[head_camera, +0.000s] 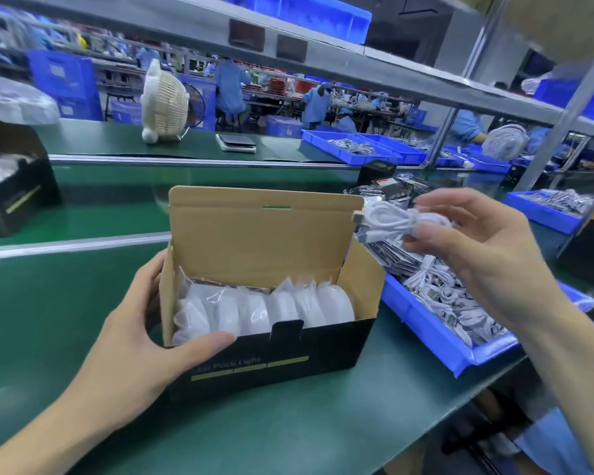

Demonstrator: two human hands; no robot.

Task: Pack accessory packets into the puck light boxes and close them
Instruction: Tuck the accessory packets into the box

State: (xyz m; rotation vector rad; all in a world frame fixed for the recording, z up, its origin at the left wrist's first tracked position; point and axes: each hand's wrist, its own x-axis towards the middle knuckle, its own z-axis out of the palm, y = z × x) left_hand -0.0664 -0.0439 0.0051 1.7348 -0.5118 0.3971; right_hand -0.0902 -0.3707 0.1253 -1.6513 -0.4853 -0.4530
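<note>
From the head view, a green mat (288, 440) covered the bench, and an open black box (271, 351) stood on it near the middle, its brown lid (254, 234) raised upright at the back. Inside the box, white puck lights (254, 310) in clear bags stood on edge in a row. The left hand (141, 337) gripped the box's left end, thumb curled over the front rim and the fingers wrapped behind the side wall. The right hand (487, 248) hung above and to the right of the box, over a blue tray (460, 351), and pinched a white coiled cable packet (402, 221) between thumb and fingertips, the remaining fingers loosely spread. The packet was in the air just beside the lid's right edge, not in the box. The tray touched the box's right side and held many more white cables (450, 293) and dark flat packets (391, 248). Beyond the bench ran a green conveyor belt (117, 200), with another black box (11, 190) at its left edge. Farther back lay a second green surface with a small white fan (163, 101), a scale (235, 142) and more blue trays (354, 145). A grey shelf (323, 53) crossed overhead. In the blurred background, workers (230, 80) in blue coats sat at long tables among blue crates (62, 80).
</note>
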